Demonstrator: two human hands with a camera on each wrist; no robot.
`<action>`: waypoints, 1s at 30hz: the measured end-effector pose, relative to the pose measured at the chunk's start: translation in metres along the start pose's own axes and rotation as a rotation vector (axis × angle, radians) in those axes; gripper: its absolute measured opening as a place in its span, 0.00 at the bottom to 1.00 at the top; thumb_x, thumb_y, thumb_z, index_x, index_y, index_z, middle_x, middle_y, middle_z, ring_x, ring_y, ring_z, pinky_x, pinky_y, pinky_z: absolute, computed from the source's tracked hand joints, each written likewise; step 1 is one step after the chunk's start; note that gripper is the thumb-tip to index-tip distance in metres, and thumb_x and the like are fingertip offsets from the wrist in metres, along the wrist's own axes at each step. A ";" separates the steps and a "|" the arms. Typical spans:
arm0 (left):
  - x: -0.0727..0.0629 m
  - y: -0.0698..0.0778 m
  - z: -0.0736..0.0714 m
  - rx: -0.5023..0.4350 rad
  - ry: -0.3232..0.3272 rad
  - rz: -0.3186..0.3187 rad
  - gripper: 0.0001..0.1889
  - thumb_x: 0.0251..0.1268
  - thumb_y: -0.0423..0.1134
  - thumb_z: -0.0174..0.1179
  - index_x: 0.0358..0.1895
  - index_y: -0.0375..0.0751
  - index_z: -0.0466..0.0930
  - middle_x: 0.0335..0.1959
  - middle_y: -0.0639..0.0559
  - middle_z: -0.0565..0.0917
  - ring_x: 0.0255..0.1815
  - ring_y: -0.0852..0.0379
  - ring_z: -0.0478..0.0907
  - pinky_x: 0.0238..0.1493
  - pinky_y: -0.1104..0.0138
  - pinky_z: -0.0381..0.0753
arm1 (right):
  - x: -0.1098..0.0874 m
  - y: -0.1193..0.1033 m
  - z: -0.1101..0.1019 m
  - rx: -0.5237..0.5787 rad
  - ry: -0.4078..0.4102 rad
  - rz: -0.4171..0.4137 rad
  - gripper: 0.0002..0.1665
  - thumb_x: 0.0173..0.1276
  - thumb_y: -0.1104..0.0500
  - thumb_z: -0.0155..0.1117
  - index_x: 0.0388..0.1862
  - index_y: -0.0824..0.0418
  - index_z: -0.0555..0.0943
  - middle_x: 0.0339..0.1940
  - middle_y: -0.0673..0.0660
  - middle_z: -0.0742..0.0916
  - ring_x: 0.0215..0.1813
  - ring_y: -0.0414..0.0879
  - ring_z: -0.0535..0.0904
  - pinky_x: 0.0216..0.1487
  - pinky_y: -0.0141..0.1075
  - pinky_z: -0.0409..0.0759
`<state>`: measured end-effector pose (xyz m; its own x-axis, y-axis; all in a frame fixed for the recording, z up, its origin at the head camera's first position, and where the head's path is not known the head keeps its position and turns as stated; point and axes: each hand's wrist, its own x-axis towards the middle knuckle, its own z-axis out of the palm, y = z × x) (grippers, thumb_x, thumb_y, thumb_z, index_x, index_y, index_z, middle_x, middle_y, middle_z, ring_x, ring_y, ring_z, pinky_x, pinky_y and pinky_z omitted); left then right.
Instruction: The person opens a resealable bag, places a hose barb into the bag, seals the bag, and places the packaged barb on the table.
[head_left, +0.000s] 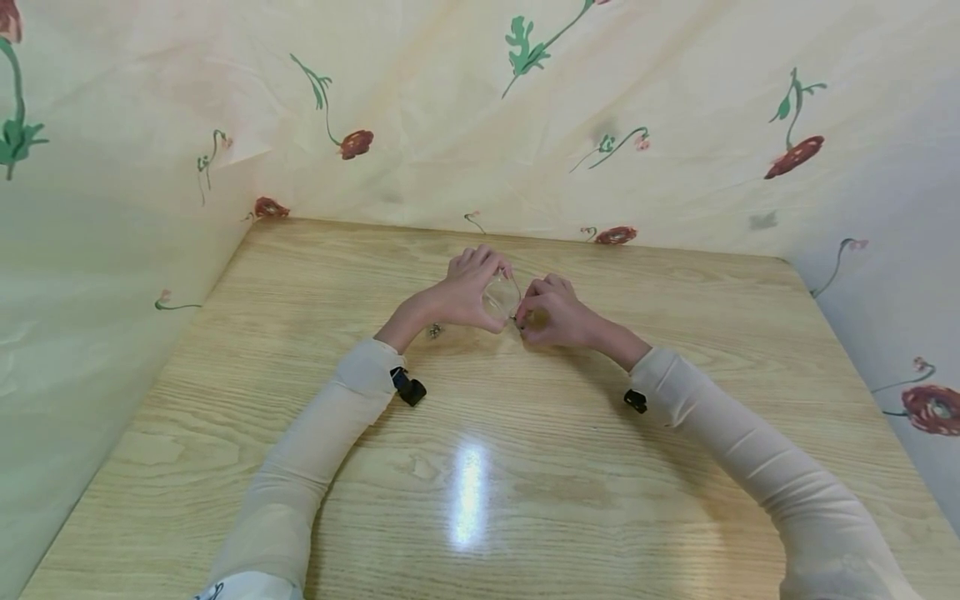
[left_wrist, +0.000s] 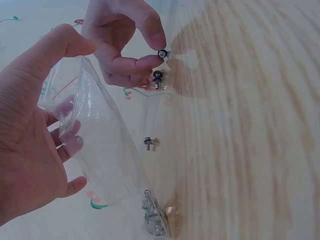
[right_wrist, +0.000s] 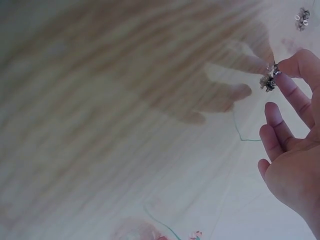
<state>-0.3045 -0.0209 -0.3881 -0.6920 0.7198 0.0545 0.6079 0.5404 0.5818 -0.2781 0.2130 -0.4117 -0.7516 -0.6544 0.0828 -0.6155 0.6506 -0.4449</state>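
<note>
My left hand (head_left: 474, 290) holds a clear plastic bag (left_wrist: 102, 122), its thumb and fingers curved around the mouth. Several of its fingers show through the film in the left wrist view. Close beside the bag, my right hand (head_left: 553, 315) pinches a small metal screw with a black ring (left_wrist: 162, 53) between thumb and index finger. Just below those fingertips is a small cluster of screws (right_wrist: 268, 82). More silvery screws (left_wrist: 155, 217) appear at the bag's lower edge; whether they lie inside or behind it I cannot tell.
A small heap of metal pieces (head_left: 435, 331) lies on the wood-grain table (head_left: 525, 467) near my left wrist. Between the clusters stands a single small piece (left_wrist: 148, 143). Floral cloth (head_left: 420, 108) hangs behind the table and along both sides.
</note>
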 end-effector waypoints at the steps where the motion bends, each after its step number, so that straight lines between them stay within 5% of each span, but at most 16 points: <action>1: 0.000 0.000 0.000 0.001 0.000 -0.001 0.35 0.51 0.49 0.69 0.61 0.43 0.64 0.59 0.43 0.65 0.56 0.48 0.56 0.59 0.51 0.54 | 0.000 0.000 0.000 0.001 -0.003 0.003 0.07 0.55 0.62 0.75 0.33 0.55 0.87 0.43 0.58 0.82 0.44 0.52 0.63 0.55 0.54 0.58; 30: 0.001 -0.001 0.001 0.005 0.000 0.004 0.35 0.53 0.50 0.69 0.61 0.43 0.63 0.58 0.42 0.64 0.55 0.49 0.55 0.58 0.52 0.53 | -0.003 0.003 -0.008 0.007 0.000 0.061 0.06 0.53 0.63 0.73 0.30 0.55 0.86 0.42 0.56 0.82 0.46 0.53 0.66 0.62 0.59 0.58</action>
<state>-0.3055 -0.0201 -0.3890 -0.6896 0.7219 0.0571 0.6125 0.5394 0.5778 -0.2791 0.2199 -0.4061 -0.7878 -0.6134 0.0554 -0.5667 0.6867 -0.4552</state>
